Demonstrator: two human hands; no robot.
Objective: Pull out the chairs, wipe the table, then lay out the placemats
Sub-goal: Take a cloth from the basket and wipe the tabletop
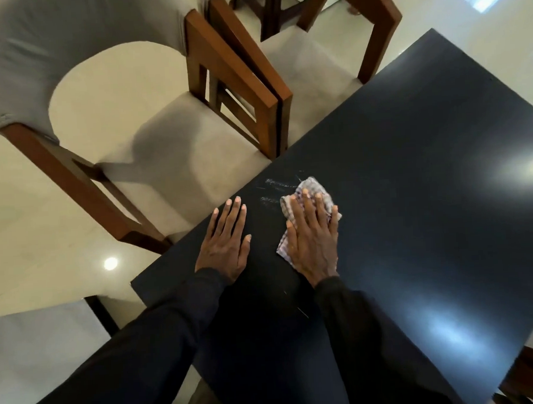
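Nearest the camera, two dark sleeves reach forward over the near part of the dark table, whose long axis runs from the lower left of the view toward the upper right, with one corner pointing at the bottom left. The left hand lies flat on the table top, palm down, fingers straight and slightly spread, pointing away from the person; it holds nothing and sits just inside the table's left edge. Just to its right, the right hand also lies flat and palm down, fingers extended and pressed on a checked cloth; the fingers are not curled around it, only laid on top. The cloth is folded into a small crumpled pad lying on the table, its longer side running away from the person along the line of the fingers, with its edges showing beyond the fingertips and at both sides of the palm. Just beyond the left hand's fingertips and left of the cloth, faint pale smear marks streak the table surface. Soft bright reflections lie on the table to the right of the hands.

Beyond the table's left edge stands a wooden chair with a pale cushioned seat and a grey covered backrest, drawn clear of the table. A second chair of the same kind stands farther along that edge, its armrest touching the first chair's. The pale glossy floor lies around them.
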